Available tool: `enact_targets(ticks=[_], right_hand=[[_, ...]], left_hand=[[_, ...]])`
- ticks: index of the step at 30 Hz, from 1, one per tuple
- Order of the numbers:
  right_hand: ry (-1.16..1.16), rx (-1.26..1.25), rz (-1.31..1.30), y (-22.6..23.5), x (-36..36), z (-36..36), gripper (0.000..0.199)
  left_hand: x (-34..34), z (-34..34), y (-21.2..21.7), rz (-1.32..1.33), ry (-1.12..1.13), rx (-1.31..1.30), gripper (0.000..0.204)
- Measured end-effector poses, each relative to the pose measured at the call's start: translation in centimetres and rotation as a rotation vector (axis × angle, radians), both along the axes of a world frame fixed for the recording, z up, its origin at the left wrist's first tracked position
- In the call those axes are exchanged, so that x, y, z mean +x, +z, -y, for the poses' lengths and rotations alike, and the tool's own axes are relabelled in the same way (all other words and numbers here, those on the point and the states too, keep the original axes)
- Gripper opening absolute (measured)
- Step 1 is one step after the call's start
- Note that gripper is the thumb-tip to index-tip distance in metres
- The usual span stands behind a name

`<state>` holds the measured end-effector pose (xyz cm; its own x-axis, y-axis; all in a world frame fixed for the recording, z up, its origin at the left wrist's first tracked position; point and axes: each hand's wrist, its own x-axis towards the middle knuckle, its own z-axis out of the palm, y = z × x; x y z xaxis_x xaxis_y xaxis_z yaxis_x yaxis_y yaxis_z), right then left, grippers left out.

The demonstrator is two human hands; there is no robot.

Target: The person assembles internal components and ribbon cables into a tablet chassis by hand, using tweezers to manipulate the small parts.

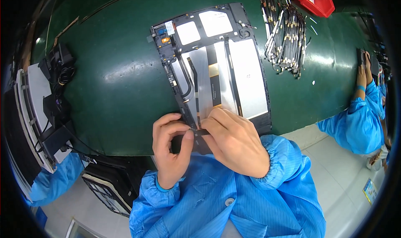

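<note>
An opened tablet-like device (pixel 267 100) lies on the green table before me, with silver plates, a black frame and small circuit parts. A thin black flat cable (pixel 195 81) runs down its middle toward my fingers. At its near edge, a short black strip (pixel 201 132) spans between my hands. My left hand (pixel 171 144) pinches the strip's left end between thumb and forefinger. My right hand (pixel 238 144) has its fingers bent and pressed together over the strip's right end, beside the flat cable's lower tip. Its fingertips are partly hidden.
A heap of flat cables (pixel 288 39) lies at the back right, near a red bin (pixel 315 2). Black adapters and cords (pixel 58 104) stand at the left edge. Dark panels (pixel 108 183) lean below the table. Another person's hands (pixel 363 73) are at the far right.
</note>
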<state>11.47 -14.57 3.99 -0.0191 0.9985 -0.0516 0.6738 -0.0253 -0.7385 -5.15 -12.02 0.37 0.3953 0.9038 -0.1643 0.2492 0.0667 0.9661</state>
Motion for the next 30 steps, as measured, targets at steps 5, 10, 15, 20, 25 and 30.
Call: enact_targets(ticks=[5, 10, 15, 20, 25, 30], right_hand=[[-0.012, 0.001, 0.000, 0.0, -0.1, 0.0, 0.015], [-0.013, 0.001, -0.003, 0.1, -0.1, -0.1, 0.014], [0.014, -0.007, -0.010, 0.1, 0.2, 0.0, 0.016], [0.095, -0.007, -0.214, 0.5, 0.3, 0.2, 0.019], [0.058, -0.011, -0.097, 0.2, -0.8, 0.4, 0.019], [-0.070, 0.134, 0.096, -0.9, -1.0, 0.5, 0.015]], left_hand=[[-0.2, -0.1, -0.4, -0.060, -0.035, 0.088, 0.018], [-0.2, -0.3, -0.1, -0.019, -0.024, 0.011, 0.020], [0.1, -1.0, 0.6, 0.062, 0.008, -0.117, 0.027], [0.2, -1.2, 0.5, 0.105, 0.048, -0.135, 0.030], [-1.7, 0.2, -0.1, 0.024, 0.056, -0.132, 0.024], [-2.6, 1.1, 1.7, -0.115, -0.069, -0.216, 0.015]])
